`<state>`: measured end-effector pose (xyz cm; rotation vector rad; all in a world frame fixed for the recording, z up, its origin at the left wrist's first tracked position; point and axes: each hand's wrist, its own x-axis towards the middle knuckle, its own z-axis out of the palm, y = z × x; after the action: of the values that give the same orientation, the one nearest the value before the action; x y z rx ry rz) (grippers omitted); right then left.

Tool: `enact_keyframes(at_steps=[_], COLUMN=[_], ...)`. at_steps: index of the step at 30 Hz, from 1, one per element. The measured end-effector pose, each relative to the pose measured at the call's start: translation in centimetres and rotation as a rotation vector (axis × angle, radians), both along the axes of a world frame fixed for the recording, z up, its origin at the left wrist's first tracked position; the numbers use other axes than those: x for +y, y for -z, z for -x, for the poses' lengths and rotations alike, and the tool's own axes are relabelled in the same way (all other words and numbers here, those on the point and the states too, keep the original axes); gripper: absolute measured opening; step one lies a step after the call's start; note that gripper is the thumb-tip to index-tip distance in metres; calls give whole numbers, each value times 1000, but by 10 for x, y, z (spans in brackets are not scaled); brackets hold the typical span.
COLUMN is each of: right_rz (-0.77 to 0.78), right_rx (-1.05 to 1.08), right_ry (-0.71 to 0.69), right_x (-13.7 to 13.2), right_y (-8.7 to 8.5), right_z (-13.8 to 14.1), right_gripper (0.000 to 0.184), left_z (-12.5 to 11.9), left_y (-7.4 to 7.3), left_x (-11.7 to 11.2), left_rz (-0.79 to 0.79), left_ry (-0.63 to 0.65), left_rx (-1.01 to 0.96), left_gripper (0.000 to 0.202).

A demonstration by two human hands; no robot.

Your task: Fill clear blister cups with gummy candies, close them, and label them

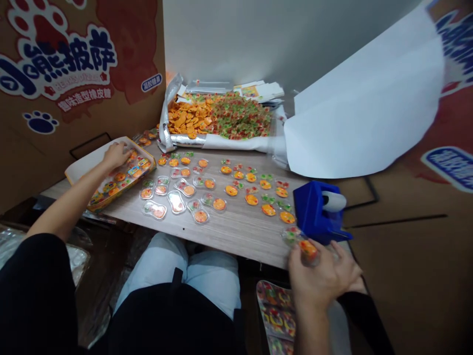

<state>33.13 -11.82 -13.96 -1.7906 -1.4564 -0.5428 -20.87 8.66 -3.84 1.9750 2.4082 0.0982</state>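
Note:
My left hand (117, 155) reaches into an open yellow-edged display box (85, 166), fingers stretched over small packaged gummy candies (136, 170) and touching them. At the right table edge my right hand (314, 271) is closed around a clear plastic candy shell (309, 249) with an orange gummy in it, slightly blurred. Another person's hand (349, 271), in a black sleeve, is right beside it and partly hidden. Rows of clear shells (176, 202) lie on the table, many with orange gummies (252, 199) and red or green pieces.
A blue tape dispenser (314, 209) stands at the right table edge. A foil-lined tray (221, 141) at the back holds heaped orange gummies and red-green pieces. Large printed cartons (121, 64) flank the table. White paper (365, 108) hangs at right. Printed packs (275, 315) lie below.

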Motion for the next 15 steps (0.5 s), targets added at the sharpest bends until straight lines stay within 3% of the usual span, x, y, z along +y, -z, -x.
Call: enact_keyframes(at_steps=[5,9,12,15], right_rz=[5,280,467,577], right_rx=[48,12,-37,-58], right_ry=[-183,-358,-333,-293], right_x=[14,43,69,84], right_y=[-12,-21,-28,-31], right_z=[39,66,79,84], right_gripper=[21,31,42,45], left_z=[-14,-28,-60,-112], left_y=[-13,-34,-45,-45], left_x=[-10,-26,-46,-75], left_rz=[-133,-335,-450,-358], left_ry=[-61,-31,105,314], left_rx=[45,1,-258,-691], left_gripper=[38,35,33,35])
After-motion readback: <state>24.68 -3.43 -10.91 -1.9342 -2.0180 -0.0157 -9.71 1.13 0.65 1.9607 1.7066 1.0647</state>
